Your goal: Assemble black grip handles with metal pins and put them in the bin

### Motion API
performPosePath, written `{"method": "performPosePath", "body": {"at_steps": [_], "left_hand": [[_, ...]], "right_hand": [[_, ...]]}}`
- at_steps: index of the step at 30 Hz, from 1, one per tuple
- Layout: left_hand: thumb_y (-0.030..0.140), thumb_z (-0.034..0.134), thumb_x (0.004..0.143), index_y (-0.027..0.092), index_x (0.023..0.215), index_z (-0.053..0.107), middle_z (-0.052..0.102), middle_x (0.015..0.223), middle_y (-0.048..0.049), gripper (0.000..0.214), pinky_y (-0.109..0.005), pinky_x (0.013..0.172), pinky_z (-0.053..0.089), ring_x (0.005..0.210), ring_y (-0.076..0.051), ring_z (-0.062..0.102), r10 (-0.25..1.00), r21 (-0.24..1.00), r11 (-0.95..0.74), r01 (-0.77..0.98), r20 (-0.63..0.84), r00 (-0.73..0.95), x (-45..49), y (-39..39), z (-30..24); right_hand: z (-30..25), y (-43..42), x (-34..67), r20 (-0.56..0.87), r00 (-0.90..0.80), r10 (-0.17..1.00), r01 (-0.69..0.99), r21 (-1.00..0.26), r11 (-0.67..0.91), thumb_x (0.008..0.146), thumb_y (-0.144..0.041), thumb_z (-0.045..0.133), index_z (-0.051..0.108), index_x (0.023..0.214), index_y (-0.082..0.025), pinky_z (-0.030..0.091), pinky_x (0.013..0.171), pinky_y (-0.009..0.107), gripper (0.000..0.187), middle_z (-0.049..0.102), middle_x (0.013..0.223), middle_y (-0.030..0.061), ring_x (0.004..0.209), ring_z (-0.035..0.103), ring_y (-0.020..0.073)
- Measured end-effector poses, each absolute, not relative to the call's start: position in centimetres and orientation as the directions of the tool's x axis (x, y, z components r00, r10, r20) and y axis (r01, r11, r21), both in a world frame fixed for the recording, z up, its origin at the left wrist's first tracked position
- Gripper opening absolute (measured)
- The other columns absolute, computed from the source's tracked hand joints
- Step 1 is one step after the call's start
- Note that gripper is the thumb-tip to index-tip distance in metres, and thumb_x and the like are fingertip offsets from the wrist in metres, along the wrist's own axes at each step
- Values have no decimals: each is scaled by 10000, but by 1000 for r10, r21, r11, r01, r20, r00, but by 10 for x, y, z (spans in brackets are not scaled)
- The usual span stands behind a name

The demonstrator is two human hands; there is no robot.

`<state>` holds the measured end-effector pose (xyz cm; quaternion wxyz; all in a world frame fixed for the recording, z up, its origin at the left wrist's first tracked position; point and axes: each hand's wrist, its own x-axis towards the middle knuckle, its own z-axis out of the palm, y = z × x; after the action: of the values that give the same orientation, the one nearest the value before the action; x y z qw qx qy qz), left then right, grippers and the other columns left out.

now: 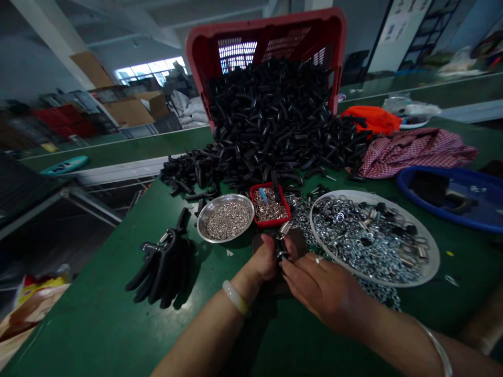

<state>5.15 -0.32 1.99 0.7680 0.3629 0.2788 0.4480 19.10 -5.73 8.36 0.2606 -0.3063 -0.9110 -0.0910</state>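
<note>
My left hand (266,262) is closed round a small black part with a metal spring (284,229) sticking up from it, low over the green table. My right hand (322,290) meets it from the right, fingertips pinched on the same part. Just beyond the hands stand a small red tray of tiny metal pieces (270,207), a round steel bowl of small silvery bits (227,218) and a large white plate of nuts and rings (373,238).
A tipped red crate (267,36) spills a big heap of black plastic pieces (271,125) at the back. A pile of assembled black parts (163,264) lies to the left. A checked cloth (412,149) and a blue basin (451,196) are at right.
</note>
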Motion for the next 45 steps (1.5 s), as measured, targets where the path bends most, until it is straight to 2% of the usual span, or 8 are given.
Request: {"method": "performPosePath", "body": {"at_steps": [5, 15, 20, 26, 31, 36, 40, 45], "left_hand": [[851, 405, 448, 161, 572, 483, 431, 537, 10, 706, -223, 484, 318, 496, -90, 385, 896, 864, 217, -454, 8, 443, 50, -6, 25], [596, 625, 628, 173, 721, 446, 403, 480, 69, 469, -172, 418, 282, 412, -51, 360, 951, 849, 288, -442, -202, 232, 61, -9, 29], [551, 636, 647, 171, 781, 475, 417, 512, 67, 434, -161, 395, 296, 418, -48, 376, 950, 865, 311, -395, -276, 144, 61, -8, 29], [499, 664, 645, 183, 920, 513, 411, 531, 76, 446, -141, 386, 286, 429, -41, 366, 953, 872, 300, -386, -261, 152, 60, -6, 36], [496, 671, 639, 192, 823, 453, 416, 566, 79, 417, -139, 370, 265, 401, -24, 341, 930, 795, 360, -488, -349, 118, 57, -6, 33], [499, 665, 642, 180, 828, 467, 431, 559, 65, 419, -137, 363, 246, 405, -28, 346, 924, 811, 383, -442, -347, 163, 54, -9, 35], [507, 681, 609, 180, 784, 442, 406, 573, 72, 442, -135, 357, 251, 406, -24, 350, 915, 807, 402, -432, -371, 159, 53, -10, 36], [497, 686, 605, 181, 801, 449, 418, 580, 71, 441, -134, 352, 244, 402, -23, 350, 897, 797, 441, -412, -399, 189, 54, -11, 32]], "right_hand": [[81, -56, 194, 578, -640, 507, 601, -34, 799, 825, -143, 456, 571, 1051, -201, 515, 610, 357, 261, 663, 834, 96, 771, 617, 226], [56, -18, 198, 377, -242, 894, 557, -700, 447, 844, -325, 459, 491, 978, -202, 480, 579, 277, 184, 634, 738, 34, 657, 620, 164], [44, -5, 200, 336, -305, 891, 629, -631, 454, 834, -367, 416, 507, 1021, -170, 469, 653, 339, 287, 654, 843, 92, 732, 623, 212], [57, 10, 202, -230, -376, 898, 650, -756, 78, 888, -496, -1, 494, 533, -199, 402, 475, 268, 679, 469, 402, 17, 413, 496, 143], [53, 9, 198, 274, -348, 897, 804, -405, 435, 846, -540, 318, 593, 936, -182, 429, 704, 332, 461, 629, 965, 107, 882, 574, 236], [45, 7, 193, 13, -351, 936, 779, -552, 299, 918, -425, 33, 568, 619, -191, 424, 585, 272, 656, 603, 601, 59, 611, 582, 165], [48, 4, 193, 296, -331, 896, 824, -373, 428, 877, -488, 296, 593, 891, -178, 420, 672, 296, 430, 637, 918, 100, 847, 580, 212], [52, 0, 196, 76, -334, 939, 830, -448, 332, 916, -444, 151, 594, 782, -187, 407, 600, 279, 530, 644, 750, 70, 685, 592, 180]]}}
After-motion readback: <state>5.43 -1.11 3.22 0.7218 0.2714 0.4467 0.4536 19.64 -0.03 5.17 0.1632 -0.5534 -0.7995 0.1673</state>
